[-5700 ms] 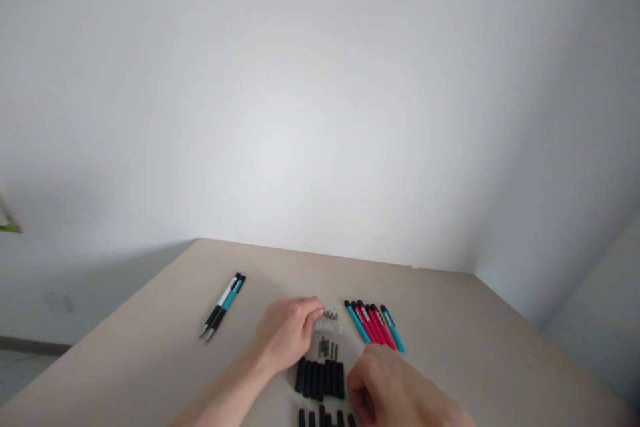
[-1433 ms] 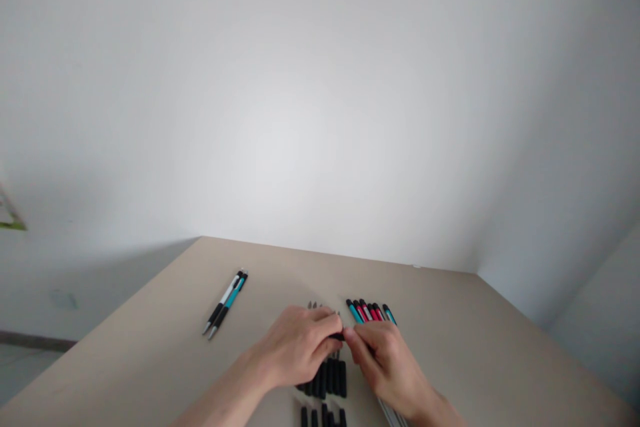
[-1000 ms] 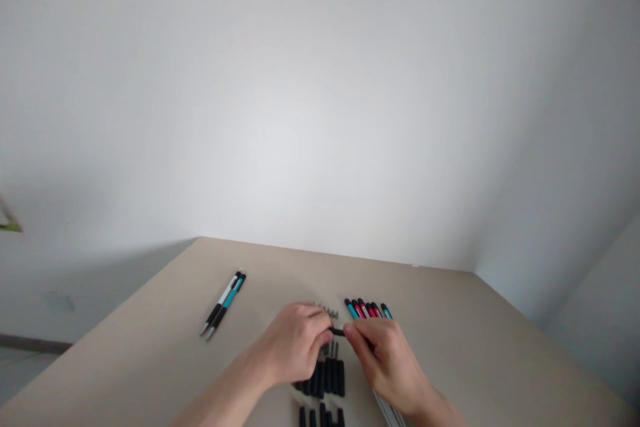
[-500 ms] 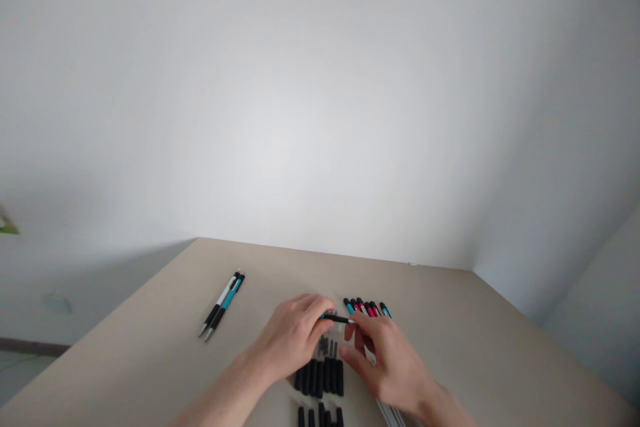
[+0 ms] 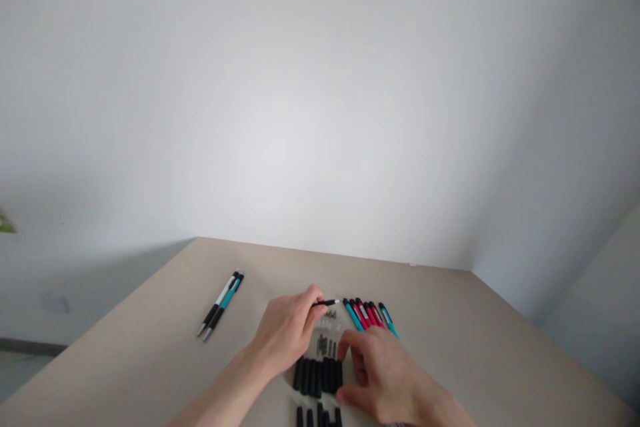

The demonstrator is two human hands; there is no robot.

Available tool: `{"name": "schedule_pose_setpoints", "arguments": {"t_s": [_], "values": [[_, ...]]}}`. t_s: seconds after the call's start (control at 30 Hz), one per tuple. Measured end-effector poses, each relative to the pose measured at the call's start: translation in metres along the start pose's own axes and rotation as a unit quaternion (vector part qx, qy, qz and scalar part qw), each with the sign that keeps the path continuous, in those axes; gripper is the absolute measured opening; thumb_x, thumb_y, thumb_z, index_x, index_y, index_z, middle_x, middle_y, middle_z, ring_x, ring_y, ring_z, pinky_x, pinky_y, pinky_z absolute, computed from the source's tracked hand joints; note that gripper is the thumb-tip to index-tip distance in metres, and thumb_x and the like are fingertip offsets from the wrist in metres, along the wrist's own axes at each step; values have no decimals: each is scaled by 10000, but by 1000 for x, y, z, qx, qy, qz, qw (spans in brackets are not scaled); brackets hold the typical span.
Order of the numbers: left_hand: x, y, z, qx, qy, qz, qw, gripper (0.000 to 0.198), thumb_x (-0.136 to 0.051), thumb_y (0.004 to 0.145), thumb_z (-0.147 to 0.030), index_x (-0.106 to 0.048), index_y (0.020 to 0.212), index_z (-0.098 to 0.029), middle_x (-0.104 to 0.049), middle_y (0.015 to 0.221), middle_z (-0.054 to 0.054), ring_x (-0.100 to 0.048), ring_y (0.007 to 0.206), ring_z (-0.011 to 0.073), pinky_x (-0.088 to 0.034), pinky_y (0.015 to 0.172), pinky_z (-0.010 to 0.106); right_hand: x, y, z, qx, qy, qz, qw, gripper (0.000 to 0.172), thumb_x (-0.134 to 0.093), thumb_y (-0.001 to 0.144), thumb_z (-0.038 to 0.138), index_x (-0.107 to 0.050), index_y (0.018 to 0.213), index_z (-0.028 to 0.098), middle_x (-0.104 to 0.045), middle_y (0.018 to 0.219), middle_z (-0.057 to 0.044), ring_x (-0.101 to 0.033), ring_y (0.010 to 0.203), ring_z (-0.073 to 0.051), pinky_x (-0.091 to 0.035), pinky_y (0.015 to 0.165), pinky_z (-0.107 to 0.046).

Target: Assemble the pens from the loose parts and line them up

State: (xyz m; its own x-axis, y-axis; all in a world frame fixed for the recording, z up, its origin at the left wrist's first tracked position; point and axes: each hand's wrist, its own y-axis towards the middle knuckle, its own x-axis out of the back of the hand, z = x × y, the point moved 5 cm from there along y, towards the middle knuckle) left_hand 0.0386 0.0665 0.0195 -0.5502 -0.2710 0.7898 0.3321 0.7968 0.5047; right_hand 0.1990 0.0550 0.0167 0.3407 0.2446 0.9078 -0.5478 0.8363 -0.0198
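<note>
Pinching a thin black pen piece (image 5: pixel 329 303) tight between thumb and finger, your left hand (image 5: pixel 287 333) holds it just above the table (image 5: pixel 165 347), with its pale tip pointing to your right. That piece hangs over a small pile of silver tips (image 5: pixel 331 313) and ends just beside the red and blue-green pen bodies (image 5: pixel 367 315), which lie side by side. Your right hand (image 5: pixel 385 377) is low and close to you, fingers curled down, with its fingertips (image 5: pixel 347 350) right by the row of fat black grips (image 5: pixel 320 373) (I cannot tell if it has hold of anything). More black bits (image 5: pixel 317 417) lie at the bottom edge. Two whole pens (image 5: pixel 220 303) lie together well off to your left
</note>
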Motion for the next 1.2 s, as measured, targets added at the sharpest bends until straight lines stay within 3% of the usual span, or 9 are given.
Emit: {"name": "schedule_pose_setpoints", "arguments": {"t_s": [0.1, 0.27, 0.4, 0.5, 0.73, 0.9, 1.2], "values": [[1, 1, -1, -13, 6, 1, 1000, 226, -297, 1001, -275, -487, 887, -231, -646, 750, -21, -598, 644, 150, -339, 572, 237, 4, 0, 2, 20, 23, -22, 999, 251, -713, 646, 225, -603, 872, 225, -672, 673, 41, -571, 711, -181, -338, 672, -261], [0, 1, 1, -7, 8, 13, 1000, 248, -291, 998, -248, -489, 850, -228, -639, 733, -26, -599, 642, 146, -350, 578, 234, 12, 5, -4, 35, 76, -131, 988, 249, -546, 761, 153, -479, 993, 212, -664, 786, 26, -529, 601, -132, -340, 588, -240], [0, 2, 0, -9, -3, 24, 1000, 167, -372, 989, -305, -511, 931, -233, -659, 765, -33, -618, 655, 141, -366, 575, 221, 15, 7, -9, 38, 115, -195, 973, 228, -477, 828, 170, -439, 1048, 212, -639, 765, 22, -491, 540, -122, -337, 527, -231], [-1, 2, -2, -20, 12, 28, 999, 216, -373, 991, -288, -539, 866, -231, -660, 769, -28, -622, 655, 139, -366, 570, 216, 16, 6, -11, 48, 134, -228, 963, 244, -468, 861, 208, -441, 1103, 216, -639, 786, 13, -481, 524, -118, -346, 507, -226], [-2, 1, -1, -5, -3, 32, 999, 132, -451, 968, -308, -538, 907, -231, -677, 801, -29, -633, 689, 145, -376, 585, 209, 15, 5, -12, 48, 126, -252, 958, 256, -500, 882, 281, -509, 1125, 203, -639, 777, -7, -493, 532, -122, -381, 503, -220], [0, 2, -4, -19, 26, 31, 999, 254, -384, 989, -273, -547, 804, -217, -639, 748, -19, -602, 634, 138, -344, 553, 212, 16, 5, -11, 54, 114, -253, 959, 273, -510, 880, 281, -531, 1142, 204, -617, 776, -3, -497, 546, -120, -396, 528, -223], [-2, 2, -2, -17, -7, 43, 999, 106, -490, 954, -297, -561, 908, -233, -665, 819, -32, -631, 701, 139, -382, 592, 203, 17, 5, -19, 22, 168, -305, 937, 177, -531, 885, 314, -429, 1001, 227, -662, 703, 17, -534, 511, -125, -418, 519, -220]]}}
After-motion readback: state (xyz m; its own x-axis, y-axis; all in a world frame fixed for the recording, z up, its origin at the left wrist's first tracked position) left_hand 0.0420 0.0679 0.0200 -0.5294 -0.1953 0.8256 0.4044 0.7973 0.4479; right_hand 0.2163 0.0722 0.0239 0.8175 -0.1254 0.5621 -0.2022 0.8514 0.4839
